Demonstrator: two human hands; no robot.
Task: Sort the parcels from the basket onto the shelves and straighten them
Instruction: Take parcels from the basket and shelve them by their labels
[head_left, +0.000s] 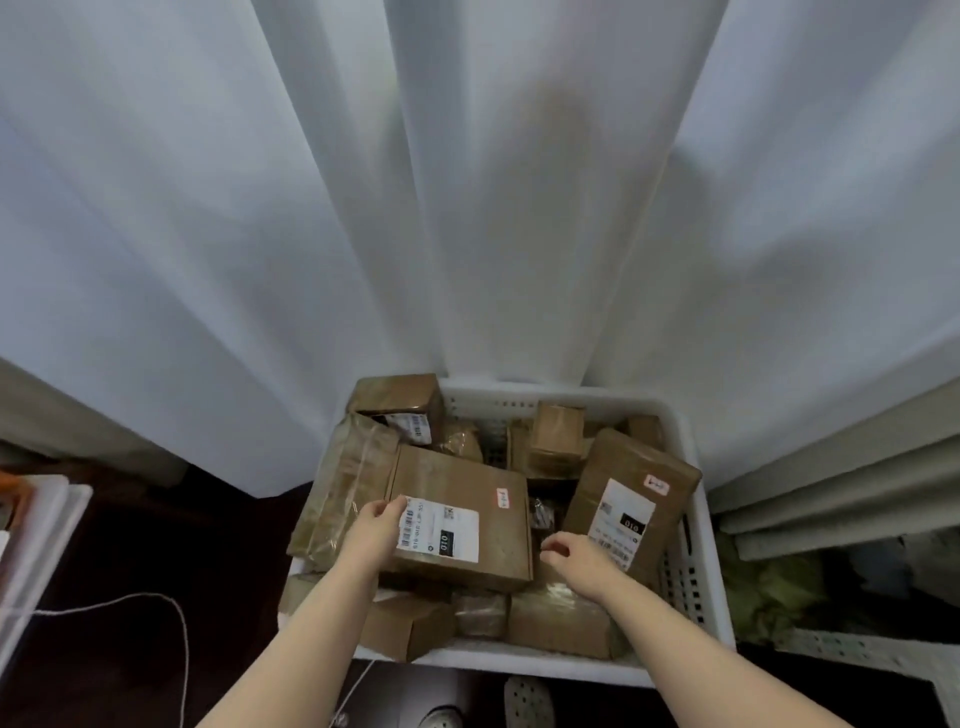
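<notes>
Parcel (491, 540), left edge in left hand (375, 530)

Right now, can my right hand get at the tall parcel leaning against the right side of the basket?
Probably yes. The right hand hovers empty close by the tall parcel, whose labelled face lies uncovered in the basket. The left hand grips the flat box, clear of it.

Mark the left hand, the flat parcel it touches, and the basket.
left hand (376, 526), head view, back of hand
flat parcel (460, 480), head view, bare cardboard top
basket (684, 574), head view, right wall
</notes>
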